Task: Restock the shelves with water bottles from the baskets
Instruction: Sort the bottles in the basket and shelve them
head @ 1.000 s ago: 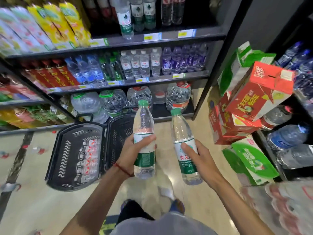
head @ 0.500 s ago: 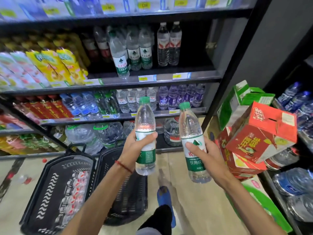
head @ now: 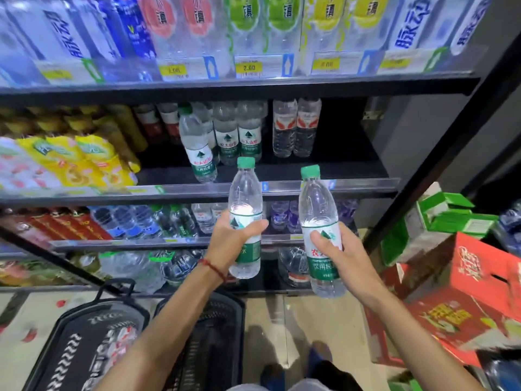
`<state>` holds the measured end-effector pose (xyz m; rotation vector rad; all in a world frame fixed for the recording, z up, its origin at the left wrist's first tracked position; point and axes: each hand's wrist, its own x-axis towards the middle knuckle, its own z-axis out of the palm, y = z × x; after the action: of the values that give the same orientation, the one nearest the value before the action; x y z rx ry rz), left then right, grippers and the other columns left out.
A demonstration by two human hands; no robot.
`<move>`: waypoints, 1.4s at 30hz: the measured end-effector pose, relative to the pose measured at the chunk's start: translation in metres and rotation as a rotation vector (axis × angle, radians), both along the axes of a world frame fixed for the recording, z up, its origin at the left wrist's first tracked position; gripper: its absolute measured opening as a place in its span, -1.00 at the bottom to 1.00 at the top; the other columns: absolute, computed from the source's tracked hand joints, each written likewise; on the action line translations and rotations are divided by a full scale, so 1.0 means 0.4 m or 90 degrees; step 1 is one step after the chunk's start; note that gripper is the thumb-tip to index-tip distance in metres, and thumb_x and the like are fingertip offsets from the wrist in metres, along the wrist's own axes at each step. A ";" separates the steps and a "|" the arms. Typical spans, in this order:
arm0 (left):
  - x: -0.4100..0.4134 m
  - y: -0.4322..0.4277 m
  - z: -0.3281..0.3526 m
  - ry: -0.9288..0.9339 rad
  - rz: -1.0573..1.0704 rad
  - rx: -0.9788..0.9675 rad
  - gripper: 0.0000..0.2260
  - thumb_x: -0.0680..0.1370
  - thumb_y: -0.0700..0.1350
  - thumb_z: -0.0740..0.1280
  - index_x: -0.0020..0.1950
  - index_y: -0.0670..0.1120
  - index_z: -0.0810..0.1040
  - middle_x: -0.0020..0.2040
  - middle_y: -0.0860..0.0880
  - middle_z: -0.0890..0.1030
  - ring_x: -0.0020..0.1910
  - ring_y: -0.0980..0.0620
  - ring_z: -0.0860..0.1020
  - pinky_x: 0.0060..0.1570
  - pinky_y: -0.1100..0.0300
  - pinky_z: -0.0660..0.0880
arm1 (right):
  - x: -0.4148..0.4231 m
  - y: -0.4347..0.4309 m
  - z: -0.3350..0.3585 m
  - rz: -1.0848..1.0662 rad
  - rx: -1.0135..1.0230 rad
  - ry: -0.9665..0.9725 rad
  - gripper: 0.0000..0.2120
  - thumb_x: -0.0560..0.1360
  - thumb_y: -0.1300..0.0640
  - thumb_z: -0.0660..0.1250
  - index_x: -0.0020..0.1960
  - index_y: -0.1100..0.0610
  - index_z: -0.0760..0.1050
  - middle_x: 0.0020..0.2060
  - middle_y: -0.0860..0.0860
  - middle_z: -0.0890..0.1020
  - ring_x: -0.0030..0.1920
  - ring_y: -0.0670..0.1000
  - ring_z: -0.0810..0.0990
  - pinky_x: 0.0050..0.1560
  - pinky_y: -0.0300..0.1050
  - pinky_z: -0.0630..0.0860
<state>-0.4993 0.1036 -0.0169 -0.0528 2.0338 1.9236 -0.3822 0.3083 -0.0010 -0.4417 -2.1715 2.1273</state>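
Fingers (head: 251, 225) of the left hand (head: 227, 245) grasp a clear green-capped plastic water bottle (head: 244, 193); the right hand (head: 348, 256) grips a second green-capped bottle (head: 317, 200). Both are held near upright, caps up, before the black metal shelf (head: 363, 172).

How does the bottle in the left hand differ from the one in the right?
The left-hand bottle stands nearly upright; the right-hand bottle leans, cap toward the left. The left-hand bottle is held a little higher than the right-hand bottle. Red characters show on the right-hand bottle's label, none on the left-hand bottle's. Both are clear, green-capped, each gripped mid-body.
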 end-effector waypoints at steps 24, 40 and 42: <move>-0.309 0.049 0.047 0.426 0.234 -0.139 -0.39 0.31 -0.10 0.69 0.28 -0.13 0.55 0.13 0.05 0.64 0.09 0.35 0.55 0.05 0.46 0.49 | -0.254 0.100 0.025 0.094 -0.004 0.009 -0.57 0.45 -0.08 0.45 0.27 0.01 0.52 0.08 0.01 0.74 0.04 0.01 0.74 0.02 -0.13 0.67; -0.439 0.095 -0.081 0.454 0.302 -0.222 -0.34 0.31 0.03 0.68 0.34 -0.10 0.56 0.15 -0.02 0.47 0.15 0.11 0.45 0.23 0.25 0.40 | -0.250 0.101 -0.014 0.113 0.005 -0.015 -0.62 0.52 0.01 0.44 0.32 0.00 0.53 0.10 -0.04 0.73 0.10 -0.02 0.71 0.05 -0.14 0.63; -0.441 0.109 -0.084 0.430 0.338 -0.229 -0.34 0.31 0.06 0.67 0.35 -0.05 0.56 0.15 0.00 0.49 0.17 0.03 0.48 0.19 0.16 0.42 | -0.259 0.102 -0.020 0.112 0.004 -0.022 -0.60 0.52 -0.02 0.45 0.32 -0.01 0.53 0.12 -0.03 0.72 0.12 0.01 0.71 0.09 -0.08 0.65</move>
<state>-0.6758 0.1472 -0.0505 -0.0333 3.0616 2.0108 -0.4859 0.3493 -0.0091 -0.2996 -2.3152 2.2133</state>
